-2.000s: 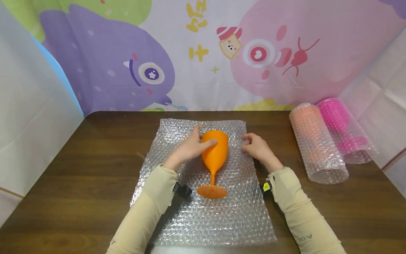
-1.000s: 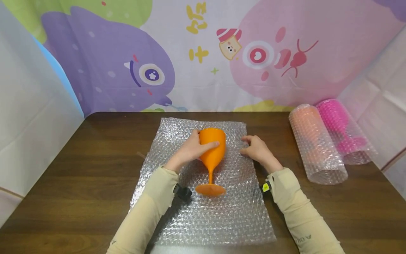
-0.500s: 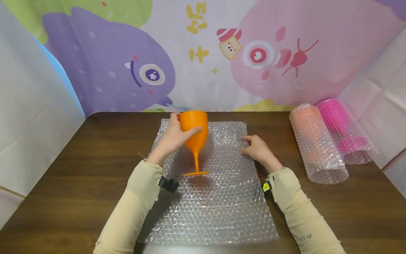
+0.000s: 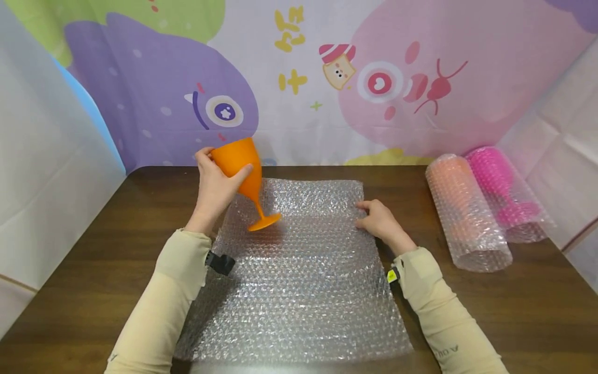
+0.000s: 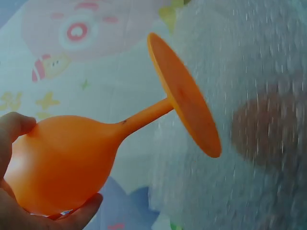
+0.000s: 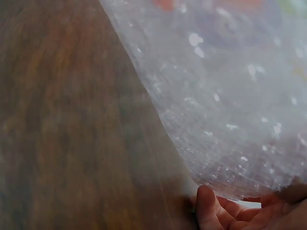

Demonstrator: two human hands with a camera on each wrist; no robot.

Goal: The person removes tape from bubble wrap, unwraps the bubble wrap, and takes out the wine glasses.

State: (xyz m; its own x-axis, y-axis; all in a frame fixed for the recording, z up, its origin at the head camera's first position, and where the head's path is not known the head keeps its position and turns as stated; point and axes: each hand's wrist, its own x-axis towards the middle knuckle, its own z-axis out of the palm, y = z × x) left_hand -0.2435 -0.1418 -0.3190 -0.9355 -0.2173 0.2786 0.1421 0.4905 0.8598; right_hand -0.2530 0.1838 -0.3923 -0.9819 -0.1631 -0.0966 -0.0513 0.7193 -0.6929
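Note:
My left hand [image 4: 217, 187] grips the bowl of an orange plastic goblet [image 4: 240, 160], thumb across its front. The goblet is tilted, foot toward the lower right, held above the left part of a flat bubble wrap sheet [image 4: 303, 291]. In the left wrist view, the goblet's stem and round foot [image 5: 184, 96] show fully, its rim hidden. My right hand [image 4: 380, 221] holds the sheet's right edge with curled fingers. The right wrist view shows those fingertips [image 6: 206, 203] at the wrap's edge; how firmly they pinch cannot be told.
At the right stand out two wrapped goblets lying on the brown wooden table [image 4: 103, 259]: one orange in a bubble wrap roll [image 4: 469, 213], one pink [image 4: 497, 176] beside it. A cartoon-printed cloth [image 4: 299, 119] hangs behind the table, with white panels on either side.
The left hand has lifted the orange goblet off the middle of the sheet and carried it left and away, tilting it. The right hand has stayed at the wrap's right edge.

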